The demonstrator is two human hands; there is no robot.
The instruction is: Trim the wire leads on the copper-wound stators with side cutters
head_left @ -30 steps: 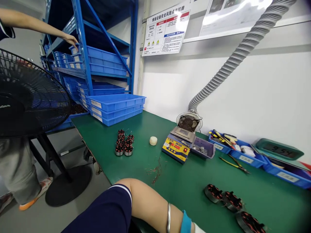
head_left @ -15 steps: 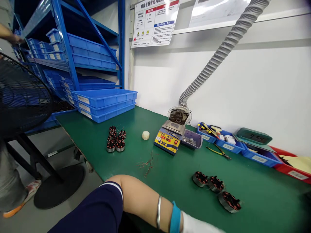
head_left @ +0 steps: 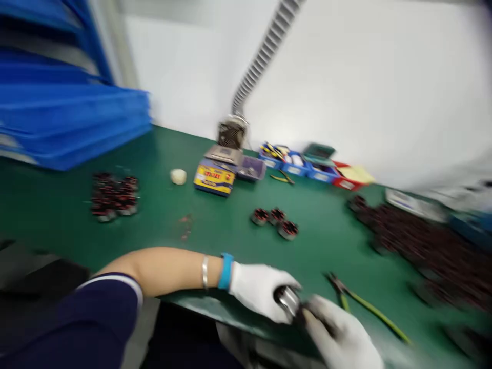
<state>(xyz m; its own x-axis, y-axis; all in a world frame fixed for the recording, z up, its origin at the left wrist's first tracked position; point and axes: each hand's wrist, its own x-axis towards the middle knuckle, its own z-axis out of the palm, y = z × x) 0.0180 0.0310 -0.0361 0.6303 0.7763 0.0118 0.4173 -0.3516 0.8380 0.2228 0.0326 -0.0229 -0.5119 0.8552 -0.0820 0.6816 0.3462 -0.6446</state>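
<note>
In its white glove, my left hand (head_left: 258, 289) is closed around a motor stator (head_left: 288, 301), whose shiny metal ring shows between the fingers. My right hand (head_left: 340, 333), also gloved, has its fingertips closed at the stator's near right edge; blur hides exactly how they grip. Long-nosed pliers with green handles (head_left: 369, 305) lie on the table just beyond my right hand. Three stators with dark tops and copper windings (head_left: 277, 218) rest on the green table (head_left: 226, 225) past my left hand.
At the left stands a cluster of stators (head_left: 113, 197), with stacked blue trays (head_left: 77, 123) behind. A yellow-and-blue soldering station (head_left: 215, 177), a round white pad (head_left: 178, 177) and small tool bins (head_left: 295, 166) sit along the back. Many blurred stators (head_left: 426, 241) cover the right side.
My view has swung right and down, bringing both gloved hands, the held stator, the green-handled pliers and the right-hand mass of stators into sight. The fan at the left has left the view.
</note>
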